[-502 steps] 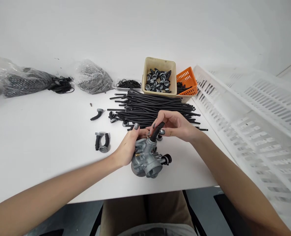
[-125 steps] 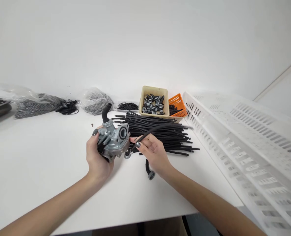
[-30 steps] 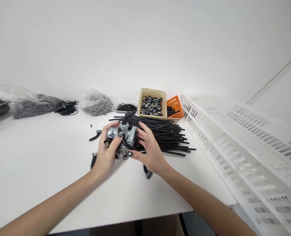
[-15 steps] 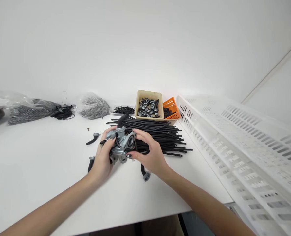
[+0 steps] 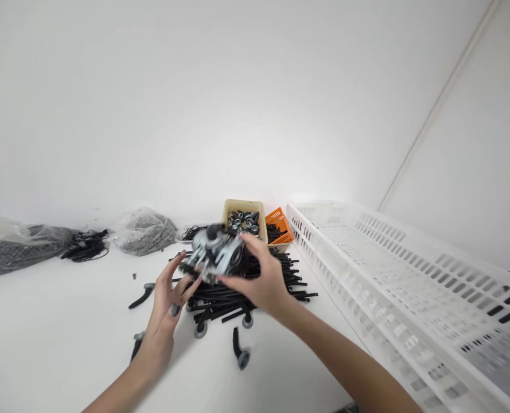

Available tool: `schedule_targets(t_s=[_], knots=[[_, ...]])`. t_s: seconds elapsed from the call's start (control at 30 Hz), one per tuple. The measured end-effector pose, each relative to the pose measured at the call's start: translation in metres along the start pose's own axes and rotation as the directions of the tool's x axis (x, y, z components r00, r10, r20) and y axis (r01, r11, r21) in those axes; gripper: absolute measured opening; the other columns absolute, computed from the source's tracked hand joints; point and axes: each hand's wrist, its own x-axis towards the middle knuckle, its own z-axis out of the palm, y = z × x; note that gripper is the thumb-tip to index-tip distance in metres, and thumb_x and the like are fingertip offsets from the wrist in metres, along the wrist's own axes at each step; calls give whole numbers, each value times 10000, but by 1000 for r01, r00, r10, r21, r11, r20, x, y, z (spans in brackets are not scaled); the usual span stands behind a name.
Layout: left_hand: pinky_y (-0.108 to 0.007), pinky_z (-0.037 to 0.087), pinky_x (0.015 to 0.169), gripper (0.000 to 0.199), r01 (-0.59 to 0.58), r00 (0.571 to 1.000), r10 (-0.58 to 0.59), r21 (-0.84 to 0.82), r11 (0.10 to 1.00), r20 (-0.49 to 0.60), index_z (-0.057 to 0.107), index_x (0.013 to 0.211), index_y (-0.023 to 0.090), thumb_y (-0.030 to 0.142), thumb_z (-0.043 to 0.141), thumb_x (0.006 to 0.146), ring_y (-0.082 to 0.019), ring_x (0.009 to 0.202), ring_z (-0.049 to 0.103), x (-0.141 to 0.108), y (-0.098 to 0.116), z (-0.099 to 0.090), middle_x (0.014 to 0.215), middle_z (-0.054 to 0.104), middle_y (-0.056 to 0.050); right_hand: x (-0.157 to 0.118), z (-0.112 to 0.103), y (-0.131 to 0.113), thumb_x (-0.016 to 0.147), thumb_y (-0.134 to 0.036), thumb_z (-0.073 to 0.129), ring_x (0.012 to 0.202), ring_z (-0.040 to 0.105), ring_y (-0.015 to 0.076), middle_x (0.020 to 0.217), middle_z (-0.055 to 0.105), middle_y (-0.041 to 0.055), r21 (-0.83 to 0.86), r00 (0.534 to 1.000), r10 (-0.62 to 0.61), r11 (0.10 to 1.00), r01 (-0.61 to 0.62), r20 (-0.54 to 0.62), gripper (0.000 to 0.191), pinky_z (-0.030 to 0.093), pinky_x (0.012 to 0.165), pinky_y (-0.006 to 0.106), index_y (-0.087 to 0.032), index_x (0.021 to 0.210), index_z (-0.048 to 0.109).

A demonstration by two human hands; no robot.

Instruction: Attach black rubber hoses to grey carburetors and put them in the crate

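Note:
A grey metal carburetor (image 5: 214, 252), blurred by motion, is held up over a pile of black rubber hoses (image 5: 220, 298). My right hand (image 5: 265, 281) grips its right side between thumb and fingers. Beside its lower left, my left hand (image 5: 168, 315) has its fingers apart; fingertips come close to the carburetor, and whether they touch it I cannot tell. Below on the white table lie loose black elbow pipes with grey collars, including one elbow pipe (image 5: 240, 350) in front and another (image 5: 143, 295) at the left.
A beige bin (image 5: 242, 203) of elbow pipes and an orange basket (image 5: 280, 223) of black parts stand at the back. Clear plastic bags (image 5: 143, 232) of small dark parts lie at the back left. A white slotted crate (image 5: 366, 275) runs along the right.
The carburetor has been raised and tilted in my right hand. My left fingers have loosened from around it and spread. The camera view has tipped upward and turned slightly right.

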Motion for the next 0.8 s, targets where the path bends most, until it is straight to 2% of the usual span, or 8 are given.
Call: schedule_targets(t_s=[0.1, 0.2, 0.3, 0.37, 0.47, 0.53, 0.67, 0.8], knots=[[-537, 363, 1104, 566, -114, 989, 101, 126, 986, 106, 279, 1435, 370, 520, 417, 907, -334, 1371, 367, -5, -4, 0, 1555, 242, -60, 62, -32, 1, 788, -350, 720, 1283, 477, 281, 1400, 472, 91, -133, 988, -11, 991, -10, -154, 769, 411, 1087, 517, -318, 1428, 296], [-559, 361, 1094, 462, -254, 960, 205, 281, 925, 192, 360, 1381, 345, 380, 431, 926, -337, 1369, 362, -14, -6, 1, 1492, 353, -92, 137, -80, 17, 848, -332, 632, 1270, 476, 291, 1445, 409, 97, -334, 967, -21, 940, -67, -253, 758, 438, 1022, 529, -319, 1467, 194], [-539, 431, 1038, 418, -333, 933, 234, 414, 847, 272, 416, 1329, 333, 307, 453, 914, -331, 1308, 445, -20, -6, 1, 1450, 437, -100, 195, -141, 50, 802, -321, 635, 1230, 502, 295, 1380, 483, 111, -585, 960, -10, 794, -163, -281, 747, 425, 1007, 517, -257, 1447, 263], [-503, 460, 1022, 428, -405, 902, 263, 462, 789, 342, 433, 1316, 329, 270, 483, 894, -314, 1265, 499, -20, -7, -1, 1441, 462, -96, 210, -182, 78, 714, -302, 688, 1162, 546, 285, 1273, 574, 117, -695, 953, 96, 664, -276, -286, 749, 442, 985, 457, -191, 1385, 374], [-439, 485, 1019, 478, -556, 817, 345, 470, 685, 462, 438, 1326, 310, 231, 527, 863, -286, 1251, 527, -18, -9, -3, 1401, 517, -98, 192, -231, 117, 641, -265, 709, 1085, 587, 275, 1197, 627, 123, -826, 893, 353, 385, -412, -280, 726, 467, 905, 370, -165, 1319, 469], [-393, 503, 1006, 498, -626, 768, 389, 467, 625, 508, 445, 1332, 292, 228, 549, 849, -270, 1253, 534, -17, -11, -3, 1382, 543, -101, 161, -252, 140, 620, -235, 708, 1089, 583, 254, 1229, 613, 131, -868, 744, 580, 123, -482, -331, 724, 462, 858, 305, -173, 1309, 493], [-304, 527, 968, 468, -668, 739, 423, 489, 562, 524, 498, 1306, 266, 252, 559, 843, -233, 1190, 596, -18, -15, -2, 1352, 581, -94, 101, -274, 180, 497, -133, 759, 966, 634, 258, 1044, 691, 128, -868, 581, 732, -29, -496, -356, 583, 474, 735, 272, -125, 1072, 664], [-219, 559, 886, 446, -687, 725, 446, 499, 529, 525, 547, 1274, 280, 296, 583, 829, -202, 1083, 666, -17, -19, -1, 1302, 631, -61, 79, -280, 218, 446, -107, 795, 875, 658, 263, 936, 714, 134, -871, 467, 816, -89, -483, -342, 512, 483, 662, 270, -100, 951, 707]])
